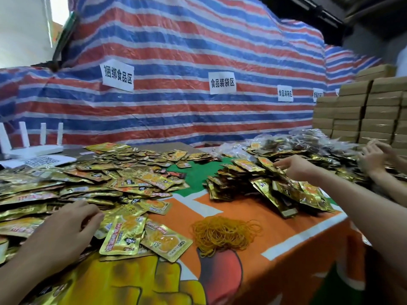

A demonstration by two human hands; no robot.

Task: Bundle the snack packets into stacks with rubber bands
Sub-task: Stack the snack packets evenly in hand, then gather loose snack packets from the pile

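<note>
Left hand (66, 223) is lying relaxed on foil packets (123, 234) (light, slippery, probably best pinched at edges); right hand (295, 167) is touching the far pile (242, 183), grip unclear.

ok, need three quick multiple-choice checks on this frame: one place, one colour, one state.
1. Where do the rubber bands lie?
A) on the floor
B) in a box
C) on the cloth, between the left packet pile and the right packet pile

2. What colours are the stripes of the tarp?
A) red, blue, white
B) green, yellow
C) all black

3. What is the left hand doing?
A) stretching a band
B) resting on loose packets
C) raised off the table

Key: 1 C, the bands sit in a heap on bare orange cloth; 2 A, those stripes fill the backdrop; 3 B, its fingers lie on the left packet pile.
</note>
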